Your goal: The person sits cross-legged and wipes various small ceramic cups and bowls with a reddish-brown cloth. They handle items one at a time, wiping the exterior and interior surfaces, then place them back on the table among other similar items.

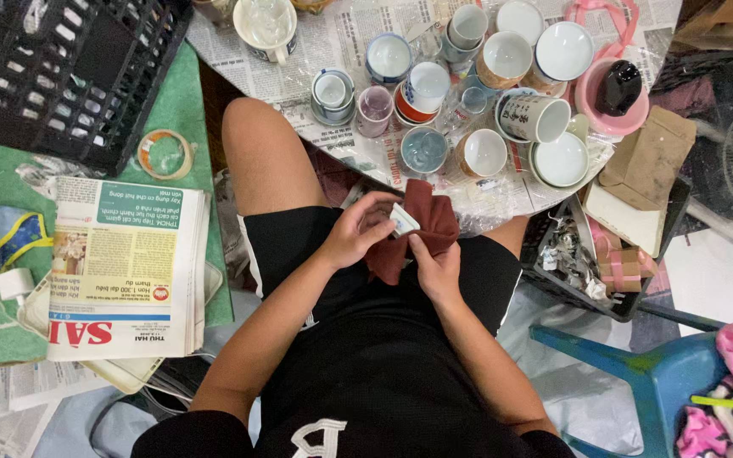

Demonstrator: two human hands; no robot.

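- Head view: my left hand (354, 231) and right hand (434, 267) both grip a dark red cloth (422, 229) in my lap, fingers closed around a small white cup (402, 220).
- I judge the cup light, glazed, slippery and fragile; the cloth soft.
- Best held through cloth, fingers round its wall.

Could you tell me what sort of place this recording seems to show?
Probably a home or small workroom floor used for cleaning or packing crockery. Many cups stand on spread newspaper, a newspaper stack lies nearby, and both hands, left hand and right hand, hold a dark red cloth.
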